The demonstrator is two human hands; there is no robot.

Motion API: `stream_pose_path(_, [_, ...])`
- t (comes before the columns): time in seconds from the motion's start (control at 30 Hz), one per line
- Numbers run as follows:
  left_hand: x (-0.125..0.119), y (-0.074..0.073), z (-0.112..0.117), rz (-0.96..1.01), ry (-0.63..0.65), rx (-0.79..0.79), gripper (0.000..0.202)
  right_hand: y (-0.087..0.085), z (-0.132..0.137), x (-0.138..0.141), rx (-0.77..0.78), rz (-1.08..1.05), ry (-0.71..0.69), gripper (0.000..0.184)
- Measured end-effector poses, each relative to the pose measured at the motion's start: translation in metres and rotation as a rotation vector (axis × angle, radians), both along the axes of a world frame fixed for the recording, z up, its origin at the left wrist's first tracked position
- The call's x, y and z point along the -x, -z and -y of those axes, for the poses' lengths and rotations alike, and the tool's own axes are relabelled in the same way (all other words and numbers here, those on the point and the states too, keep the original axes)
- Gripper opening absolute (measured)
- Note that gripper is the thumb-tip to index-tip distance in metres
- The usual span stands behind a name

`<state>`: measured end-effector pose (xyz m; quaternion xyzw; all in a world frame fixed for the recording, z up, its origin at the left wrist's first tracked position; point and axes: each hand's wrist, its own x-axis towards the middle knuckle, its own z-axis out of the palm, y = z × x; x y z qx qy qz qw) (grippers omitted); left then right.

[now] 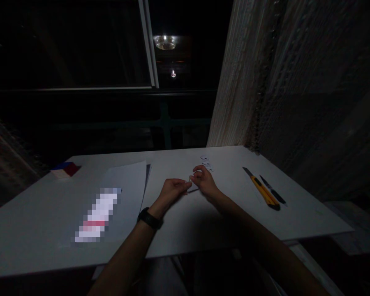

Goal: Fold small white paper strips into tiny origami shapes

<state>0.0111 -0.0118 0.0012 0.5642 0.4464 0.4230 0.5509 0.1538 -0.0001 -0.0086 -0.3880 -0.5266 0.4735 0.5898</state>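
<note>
Over the middle of the white table, my left hand [172, 191] and my right hand [206, 183] are close together, fingertips almost meeting. Both pinch a small, flat white piece [192, 189], which looks like paper; the fingers cover most of it. A dark watch is on my left wrist. Just beyond my right hand lie several small white cut pieces [206, 161] with notched edges. To the right rest a yellow utility knife [261, 189] with its blade out and a dark pen-like tool [273, 190].
White paper sheets [131, 181] lie left of my hands, with a blurred-out bright phone-shaped object [98, 213] over them. A blue, red and white cube [63, 170] sits at the far left. Behind the table [228, 230] are a dark window and a curtain [234, 74].
</note>
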Motion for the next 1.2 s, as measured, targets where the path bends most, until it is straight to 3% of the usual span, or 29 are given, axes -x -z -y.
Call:
stream_pose_path(0.17, [-0.002, -0.002, 0.003, -0.085, -0.063, -0.068, 0.029, -0.001, 0.001, 0.001, -0.030, 0.025, -0.015, 0.032])
stream_pose_path(0.33, [0.002, 0.008, -0.003, -0.131, -0.080, -0.132, 0.027, -0.002, 0.003, -0.001, -0.046, 0.039, -0.075, 0.043])
stream_pose_path(0.53, [0.003, 0.018, -0.008, -0.112, -0.062, -0.104, 0.031, -0.003, 0.005, 0.001, 0.021, -0.098, -0.094, 0.043])
stream_pose_path(0.73, [0.001, 0.015, -0.007, -0.134, -0.012, -0.148, 0.033, -0.001, 0.003, 0.002, 0.084, -0.242, 0.009, 0.039])
stream_pose_path(0.9, [0.001, 0.013, -0.008, -0.120, -0.065, -0.174, 0.033, 0.000, 0.002, 0.003, 0.138, -0.342, 0.079, 0.041])
stream_pose_path(1.07, [0.004, 0.010, -0.010, -0.039, -0.142, -0.204, 0.027, -0.003, 0.000, -0.003, 0.073, -0.218, 0.016, 0.035])
stream_pose_path(1.2, [0.006, 0.009, -0.012, -0.018, -0.133, -0.198, 0.027, -0.007, -0.005, -0.010, 0.091, -0.146, -0.027, 0.025])
